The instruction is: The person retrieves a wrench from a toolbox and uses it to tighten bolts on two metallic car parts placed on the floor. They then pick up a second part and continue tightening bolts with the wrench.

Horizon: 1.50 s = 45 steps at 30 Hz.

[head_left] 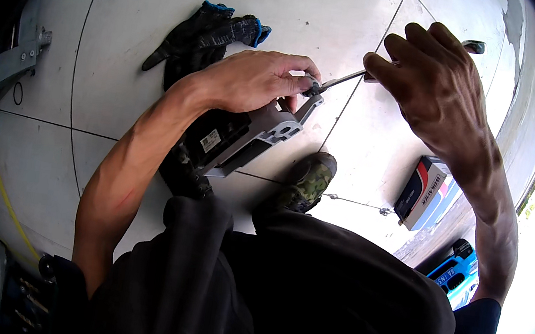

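Observation:
My left hand (262, 82) is closed at the end of a part with a grey metal bracket (271, 129) and a black body bearing a white label. Its thumb and fingers pinch a small dark fitting (312, 90) at the tip of the bracket's arm. In my raised right hand (430, 87), the fingers wrap round a slim metal tool (345, 80), whose shaft slants down to that fitting. Its handle is mostly hidden in the fist, so the exact kind is unclear. The lower side of the part is hidden by my left forearm and clothing.
Black work gloves (214, 31) with blue cuffs lie on the pale floor beyond my left hand. My camouflage shoe (310, 179) is just below the part. A printed cardboard box (423, 193) stands at right, with a blue car (456, 276) behind. A grey metal structure (14, 63) is at far left.

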Tool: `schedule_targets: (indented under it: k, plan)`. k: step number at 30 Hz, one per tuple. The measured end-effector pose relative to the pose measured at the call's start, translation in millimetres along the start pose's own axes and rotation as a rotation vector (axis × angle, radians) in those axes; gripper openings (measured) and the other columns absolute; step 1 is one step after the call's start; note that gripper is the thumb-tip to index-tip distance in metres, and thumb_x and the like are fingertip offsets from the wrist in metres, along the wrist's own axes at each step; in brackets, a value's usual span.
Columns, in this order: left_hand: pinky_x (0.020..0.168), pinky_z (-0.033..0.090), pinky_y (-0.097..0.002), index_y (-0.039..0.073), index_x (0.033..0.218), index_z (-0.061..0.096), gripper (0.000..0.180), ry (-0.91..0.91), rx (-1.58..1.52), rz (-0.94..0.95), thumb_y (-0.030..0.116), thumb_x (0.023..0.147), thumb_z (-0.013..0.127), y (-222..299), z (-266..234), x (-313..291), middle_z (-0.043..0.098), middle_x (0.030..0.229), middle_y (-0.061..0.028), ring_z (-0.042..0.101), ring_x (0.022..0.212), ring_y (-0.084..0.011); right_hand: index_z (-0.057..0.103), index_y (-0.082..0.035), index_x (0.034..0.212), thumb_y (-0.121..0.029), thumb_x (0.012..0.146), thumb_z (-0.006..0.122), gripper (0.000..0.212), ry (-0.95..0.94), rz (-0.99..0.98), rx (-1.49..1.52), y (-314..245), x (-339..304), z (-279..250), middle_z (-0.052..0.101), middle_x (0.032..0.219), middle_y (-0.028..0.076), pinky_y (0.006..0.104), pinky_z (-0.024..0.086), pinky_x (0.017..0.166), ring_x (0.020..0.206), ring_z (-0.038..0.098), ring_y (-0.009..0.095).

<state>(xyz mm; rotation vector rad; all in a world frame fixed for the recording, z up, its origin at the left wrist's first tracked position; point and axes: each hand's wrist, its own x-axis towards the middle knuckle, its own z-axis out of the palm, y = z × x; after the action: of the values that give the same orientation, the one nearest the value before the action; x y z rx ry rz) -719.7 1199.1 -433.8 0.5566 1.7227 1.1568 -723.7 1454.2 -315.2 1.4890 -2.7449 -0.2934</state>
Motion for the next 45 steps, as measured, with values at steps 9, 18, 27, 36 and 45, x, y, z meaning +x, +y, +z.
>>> schedule_targets:
  k: [9, 18, 27, 36, 45]
  plan:
    - [0.08, 0.054, -0.0364, 0.011, 0.134, 0.063, 0.043, 0.02, 0.025, 0.07, 0.043, 0.112, 0.045, -9.0, 1.6, -0.5, 0.079, 0.09, -0.0041, 0.073, 0.081, -0.0177, 0.072, -0.006, 0.073, -0.009, 0.076, 0.09, 0.019, -0.15, -0.14, -0.175, -25.8, 65.8, -30.2, 0.07, 0.078, 0.006, 0.0287, 0.055, 0.089, 0.084, 0.07, 0.015]
    - [0.079, 0.053, -0.0348, 0.009, 0.132, 0.063, 0.04, 0.01, -0.023, 0.064, 0.038, 0.111, 0.047, -4.3, 1.8, 2.6, 0.079, 0.09, -0.005, 0.072, 0.08, -0.0181, 0.074, -0.006, 0.076, -0.007, 0.077, 0.089, 0.015, -0.142, -0.134, -0.162, -18.2, 53.3, -10.9, 0.07, 0.078, 0.007, 0.0297, 0.056, 0.091, 0.08, 0.07, 0.015]
    - [0.078, 0.052, -0.0355, 0.01, 0.127, 0.068, 0.046, 0.081, -0.055, 0.016, 0.047, 0.112, 0.043, -4.6, -0.2, -15.7, 0.077, 0.085, -0.0032, 0.073, 0.082, -0.0168, 0.076, -0.009, 0.1, -0.019, 0.104, 0.066, 0.015, -0.178, 0.281, 0.697, -7.9, -23.6, 61.2, 0.07, 0.075, 0.006, 0.0362, 0.052, 0.067, 0.067, 0.064, 0.015]
    - [0.078, 0.054, -0.0333, 0.01, 0.135, 0.066, 0.045, 0.01, 0.002, -0.023, 0.044, 0.113, 0.045, 6.9, -0.5, -4.6, 0.072, 0.09, -0.0056, 0.071, 0.084, -0.0168, 0.063, -0.007, 0.115, -0.047, 0.114, 0.045, 0.044, 0.298, 0.948, 2.613, -238.9, -20.1, 124.5, 0.065, 0.097, 0.003, 0.0328, 0.05, 0.09, 0.093, 0.06, 0.015]
    - [0.08, 0.053, -0.0343, 0.007, 0.121, 0.064, 0.048, -0.036, 0.01, -0.079, 0.051, 0.112, 0.047, 17.2, 5.1, -9.4, 0.074, 0.085, -0.0051, 0.071, 0.083, -0.0164, 0.069, -0.007, 0.103, -0.024, 0.104, 0.068, 0.017, 0.054, 0.766, 0.833, -88.0, -100.5, 64.3, 0.056, 0.072, 0.004, 0.0364, 0.041, 0.064, 0.067, 0.047, 0.017]
